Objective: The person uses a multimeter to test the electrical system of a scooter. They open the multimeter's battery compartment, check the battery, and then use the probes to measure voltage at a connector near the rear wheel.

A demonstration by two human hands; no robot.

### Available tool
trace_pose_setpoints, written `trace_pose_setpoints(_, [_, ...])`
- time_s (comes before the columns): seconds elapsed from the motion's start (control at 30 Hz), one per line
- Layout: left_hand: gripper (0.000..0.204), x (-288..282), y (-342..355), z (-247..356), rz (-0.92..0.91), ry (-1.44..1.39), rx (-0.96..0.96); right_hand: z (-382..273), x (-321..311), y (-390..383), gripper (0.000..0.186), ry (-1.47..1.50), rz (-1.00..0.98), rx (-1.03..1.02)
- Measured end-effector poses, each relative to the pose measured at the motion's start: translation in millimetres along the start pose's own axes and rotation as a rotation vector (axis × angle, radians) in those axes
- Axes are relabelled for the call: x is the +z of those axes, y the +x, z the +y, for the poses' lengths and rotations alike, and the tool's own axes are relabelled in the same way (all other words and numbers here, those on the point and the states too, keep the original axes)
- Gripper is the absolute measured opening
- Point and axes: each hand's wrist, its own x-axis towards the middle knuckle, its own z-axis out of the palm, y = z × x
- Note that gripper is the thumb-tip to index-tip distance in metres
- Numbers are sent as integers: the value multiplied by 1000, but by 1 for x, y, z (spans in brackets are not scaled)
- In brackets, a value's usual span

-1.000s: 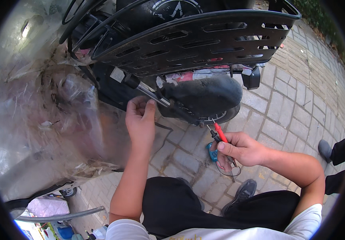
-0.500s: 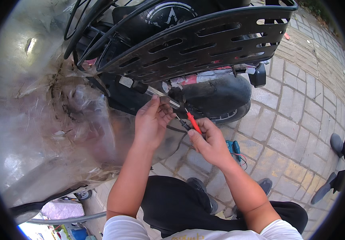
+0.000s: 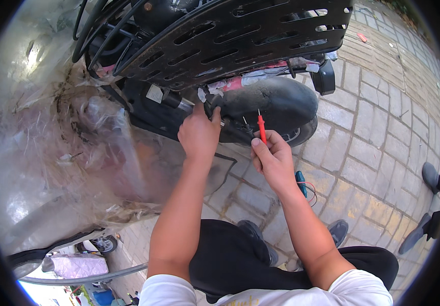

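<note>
My right hand (image 3: 274,153) pinches two multimeter probes, a red probe (image 3: 261,127) and a black probe (image 3: 250,129). Their metal tips point up, away from me, in front of the scooter's rear wheel cover (image 3: 286,99). My left hand (image 3: 199,133) is closed around a small dark part (image 3: 211,104) beside the silver shock absorber (image 3: 185,105); what exactly it grips is partly hidden by the fingers. Above both hands hangs a black slotted basket (image 3: 225,43) on the scooter. A teal multimeter (image 3: 301,182) with red and black leads lies on the paving below my right wrist.
Cloudy plastic sheeting (image 3: 102,153) covers the left side. Brick paving (image 3: 362,153) spreads to the right. Another person's dark shoes (image 3: 417,234) stand at the right edge. A black tail light (image 3: 324,77) juts out behind the wheel.
My left hand has reached up, turned palm away and closed on a dark part by the shock absorber. My right hand has moved slightly right, still with both probes, their tips now pointing more upward.
</note>
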Motion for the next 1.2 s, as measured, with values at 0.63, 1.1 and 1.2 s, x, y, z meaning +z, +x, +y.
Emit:
trace_pose_setpoints(0.63, [41, -67, -28, -5, -522, -1537, -576, -23, 47, -20, 20, -564, -69, -420])
trace_pose_setpoints(1.1, [38, -62, -24, -10, -517, -1540, -585, -18, 44, -7, 17, -540, -139, -470])
trace_pose_setpoints(1.2, [38, -61, -25, -9, -479, -1478, -560, -20, 43, -6, 17, -565, -163, -463])
